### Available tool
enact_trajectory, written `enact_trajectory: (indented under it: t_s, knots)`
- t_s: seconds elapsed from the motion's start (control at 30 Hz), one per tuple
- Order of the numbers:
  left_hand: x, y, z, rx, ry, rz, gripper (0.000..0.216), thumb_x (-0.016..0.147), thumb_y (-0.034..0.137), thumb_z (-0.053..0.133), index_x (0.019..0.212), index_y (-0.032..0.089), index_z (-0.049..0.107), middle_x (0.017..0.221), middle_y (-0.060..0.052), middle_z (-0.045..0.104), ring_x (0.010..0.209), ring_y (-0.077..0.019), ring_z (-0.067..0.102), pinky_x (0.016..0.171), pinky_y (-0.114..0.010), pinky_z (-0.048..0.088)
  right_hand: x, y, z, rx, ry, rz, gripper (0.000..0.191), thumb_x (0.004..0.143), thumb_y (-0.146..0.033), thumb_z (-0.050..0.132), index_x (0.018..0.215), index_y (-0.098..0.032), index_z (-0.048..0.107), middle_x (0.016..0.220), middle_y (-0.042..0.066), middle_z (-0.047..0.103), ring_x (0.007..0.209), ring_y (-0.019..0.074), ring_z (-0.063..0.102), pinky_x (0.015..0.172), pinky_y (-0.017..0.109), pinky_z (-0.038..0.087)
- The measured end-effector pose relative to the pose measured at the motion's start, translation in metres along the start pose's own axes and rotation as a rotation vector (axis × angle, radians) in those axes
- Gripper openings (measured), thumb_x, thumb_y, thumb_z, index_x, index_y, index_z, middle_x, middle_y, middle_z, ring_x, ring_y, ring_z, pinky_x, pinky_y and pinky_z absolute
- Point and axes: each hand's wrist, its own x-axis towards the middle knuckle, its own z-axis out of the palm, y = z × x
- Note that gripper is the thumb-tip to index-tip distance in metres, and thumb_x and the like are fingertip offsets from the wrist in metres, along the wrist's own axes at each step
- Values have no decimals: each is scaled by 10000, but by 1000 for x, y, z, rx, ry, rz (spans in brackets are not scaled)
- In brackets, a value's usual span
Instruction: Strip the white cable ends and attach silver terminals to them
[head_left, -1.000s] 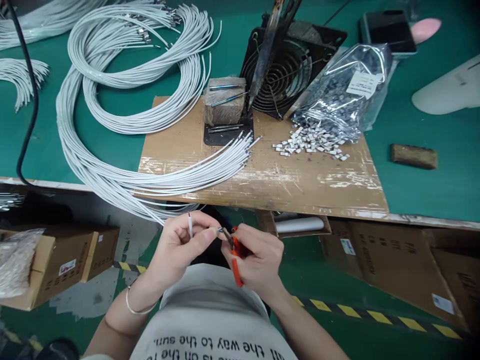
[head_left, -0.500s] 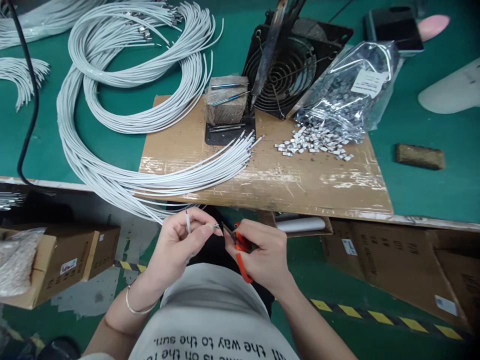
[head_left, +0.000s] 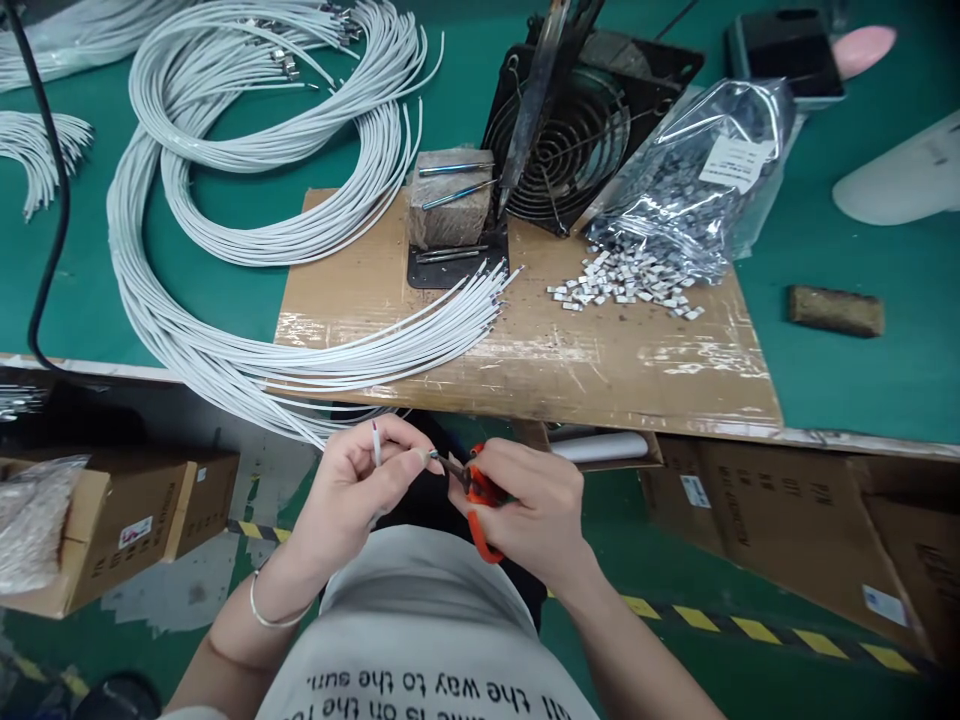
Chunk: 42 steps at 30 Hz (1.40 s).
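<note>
In front of my body, below the table edge, my left hand (head_left: 364,490) pinches a white cable (head_left: 376,444) between thumb and forefinger. A piece of it stands up between the fingers, and a thin end pokes out past the fingertips. My right hand (head_left: 536,500) is wrapped round orange-handled scissors (head_left: 486,488), whose dark blades point left and meet that thin end. Whether the blades touch it I cannot tell. Behind my hands, a bundle of white cables (head_left: 330,366) lies across the cardboard and hangs over the edge.
On the cardboard sheet (head_left: 600,370) lie a pile of small white parts (head_left: 626,280) and a clear bag (head_left: 720,190). A soldering iron (head_left: 534,110) leans before a black fan (head_left: 570,140). A brown block (head_left: 836,310) sits at right. Cardboard boxes (head_left: 142,520) stand below.
The scissor blades, spread apart at the cable's end earlier, now look closed together. My right hand has shifted slightly right; my left hand keeps its pinch.
</note>
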Motion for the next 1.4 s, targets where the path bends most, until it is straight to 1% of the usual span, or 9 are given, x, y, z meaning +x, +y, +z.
enact_trajectory:
  t_s: [0.3, 0.47, 0.67, 0.83, 0.9, 1.0, 1.13, 1.27, 1.4]
  knots:
    - [-1, 1, -1, 39, -23, -20, 307, 958, 447, 845, 861, 161, 791, 508, 101, 345, 465, -49, 196, 452, -226, 127, 6, 0, -4, -75, -11, -58, 353, 831, -77, 668, 605, -232, 446, 572, -58, 437, 525, 99, 343, 475, 269, 274]
    - [0, -1, -1, 81, 5, -38, 340, 942, 482, 844, 851, 159, 784, 504, 97, 356, 467, -59, 208, 457, -242, 135, 8, 1, -3, -60, 1, -65, 390, 844, -68, 671, 595, -237, 422, 537, -67, 412, 495, 96, 339, 454, 271, 253]
    - [-2, -1, 6, 106, 70, 18, 349, 902, 496, 876, 835, 166, 784, 513, 92, 368, 469, -64, 214, 450, -251, 142, 3, -7, 15, 47, 163, 18, 389, 820, -36, 709, 606, -229, 448, 521, -78, 433, 462, 80, 327, 447, 280, 228]
    - [-3, -4, 6, 28, 141, 36, 304, 921, 453, 862, 825, 172, 794, 503, 109, 285, 466, -63, 171, 453, -246, 121, 1, -5, 16, 162, 413, 244, 488, 1045, -150, 501, 585, -248, 370, 480, -67, 354, 403, 98, 368, 423, 264, 297]
    - [-3, -6, 5, 5, 169, 38, 303, 921, 450, 861, 822, 173, 788, 500, 110, 297, 466, -62, 164, 452, -242, 124, -1, -2, 11, 206, 469, 344, 498, 1042, -160, 550, 568, -240, 423, 473, -67, 380, 407, 101, 395, 443, 268, 337]
    - [-2, -7, 6, 74, 162, 71, 310, 940, 468, 845, 861, 172, 793, 513, 100, 347, 468, -63, 196, 460, -245, 141, -3, -3, 8, 185, 270, 324, 458, 940, -130, 692, 556, -218, 457, 509, -66, 405, 453, 84, 350, 452, 269, 274]
    - [-1, -7, 9, 114, 153, 102, 290, 963, 466, 823, 894, 188, 774, 529, 107, 319, 482, -74, 200, 472, -250, 171, -3, -9, 10, 208, 46, 213, 372, 850, -76, 689, 621, -223, 434, 589, -69, 381, 517, 85, 327, 470, 257, 253]
    - [-1, -11, 10, 160, 172, 115, 310, 977, 493, 797, 904, 193, 764, 542, 100, 335, 502, -83, 195, 485, -258, 191, -1, -10, 8, 217, -54, 197, 356, 788, -33, 653, 637, -235, 401, 604, -72, 363, 528, 91, 314, 476, 260, 252]
    - [-2, -14, 12, 211, 184, 141, 322, 985, 501, 781, 899, 191, 758, 557, 88, 349, 517, -89, 205, 491, -261, 200, -1, -9, 5, 212, -61, 201, 387, 767, -26, 638, 622, -238, 349, 589, -76, 327, 522, 89, 275, 464, 266, 219]
